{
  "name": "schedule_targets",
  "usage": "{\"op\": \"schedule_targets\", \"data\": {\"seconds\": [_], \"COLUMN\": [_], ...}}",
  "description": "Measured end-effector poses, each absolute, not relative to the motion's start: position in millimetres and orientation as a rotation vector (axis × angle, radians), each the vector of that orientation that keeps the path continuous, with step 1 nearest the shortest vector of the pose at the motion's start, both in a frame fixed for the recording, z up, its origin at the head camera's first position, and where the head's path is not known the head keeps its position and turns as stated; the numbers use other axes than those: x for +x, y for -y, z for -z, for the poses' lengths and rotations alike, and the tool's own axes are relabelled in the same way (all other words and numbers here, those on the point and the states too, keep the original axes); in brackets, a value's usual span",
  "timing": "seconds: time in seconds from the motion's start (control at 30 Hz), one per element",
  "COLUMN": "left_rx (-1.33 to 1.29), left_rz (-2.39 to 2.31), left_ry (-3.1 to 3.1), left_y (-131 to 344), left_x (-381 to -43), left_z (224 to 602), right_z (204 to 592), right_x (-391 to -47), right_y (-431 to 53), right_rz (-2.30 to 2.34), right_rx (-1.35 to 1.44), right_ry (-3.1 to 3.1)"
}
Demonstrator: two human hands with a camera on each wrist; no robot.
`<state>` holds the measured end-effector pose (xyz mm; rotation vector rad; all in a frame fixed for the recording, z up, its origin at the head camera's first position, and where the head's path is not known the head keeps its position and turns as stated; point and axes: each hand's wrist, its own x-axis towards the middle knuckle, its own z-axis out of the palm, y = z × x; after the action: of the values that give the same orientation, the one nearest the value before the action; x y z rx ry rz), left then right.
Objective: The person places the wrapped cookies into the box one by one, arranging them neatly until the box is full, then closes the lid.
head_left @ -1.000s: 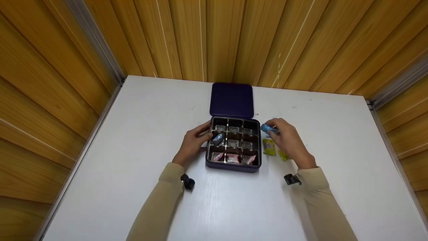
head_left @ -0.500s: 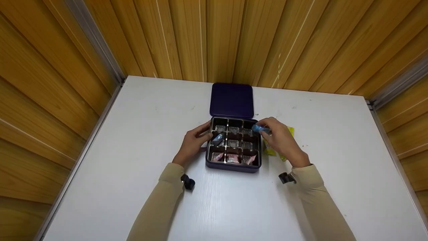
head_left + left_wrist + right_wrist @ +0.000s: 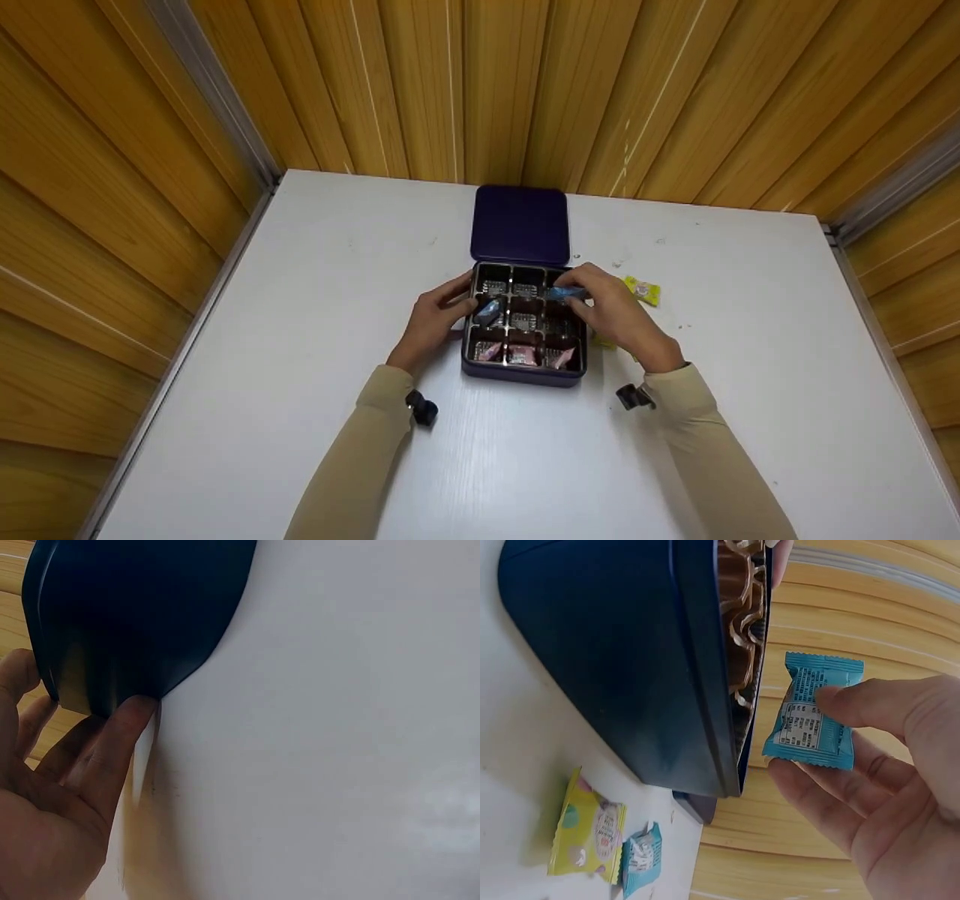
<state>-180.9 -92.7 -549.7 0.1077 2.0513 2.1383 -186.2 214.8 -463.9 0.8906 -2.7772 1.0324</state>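
Observation:
A dark blue tin box with a tray of several compartments stands on the white table. My left hand grips its left side, as the left wrist view also shows the hand at the box wall. Between thumb and fingers, my right hand pinches a blue candy packet, held over the back right compartment. Another blue-wrapped candy lies in the middle left compartment. Pink candies occupy the front row. The right hand hides part of the tray's right side.
Behind the box lies its dark lid. Right of the box are a yellow packet and a second yellow packet, partly hidden. The right wrist view shows another blue packet on the table. Wood-patterned panels border the table.
My right hand has moved left with the blue candy packet, from beside the box to over its back right compartment. This uncovers a yellow packet at the right. The left hand stays put.

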Motion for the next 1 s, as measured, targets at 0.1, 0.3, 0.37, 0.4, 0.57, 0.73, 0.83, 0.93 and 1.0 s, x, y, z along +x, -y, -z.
{"op": "schedule_targets", "data": {"seconds": [0.1,0.3,0.37,0.4,0.57,0.73,0.83,0.93,1.0], "left_rx": [0.107,0.111,0.113,0.114,0.104,0.097,0.095,0.095,0.106], "left_rz": [-2.145,-2.131,-2.133,-2.136,-2.132,-2.132,-2.131,-2.13,-2.134], "left_ry": [-2.029,-2.052,-2.055,-2.053,-2.053,-2.056,-2.058,-2.065,-2.063], "left_y": [93,93,93,93,93,93,92,93,93], "left_x": [-180,-180,-180,-180,-180,-180,-180,-180,-180], "left_z": [550,549,549,549,549,549,549,548,547], "right_z": [463,462,462,461,461,461,460,461,461], "right_x": [-186,-186,-185,-185,-184,-184,-184,-184,-184], "right_y": [-212,-207,-205,-204,-200,-197,-195,-193,-193], "right_rz": [-1.025,-1.026,-1.03,-1.034,-1.047,-1.04,-1.034,-1.01,-0.993], "right_rx": [0.961,1.036,1.051,1.058,1.081,1.101,1.121,1.143,1.155], "right_ry": [2.742,2.717,2.721,2.727,2.769,2.793,2.803,2.81,2.812]}}
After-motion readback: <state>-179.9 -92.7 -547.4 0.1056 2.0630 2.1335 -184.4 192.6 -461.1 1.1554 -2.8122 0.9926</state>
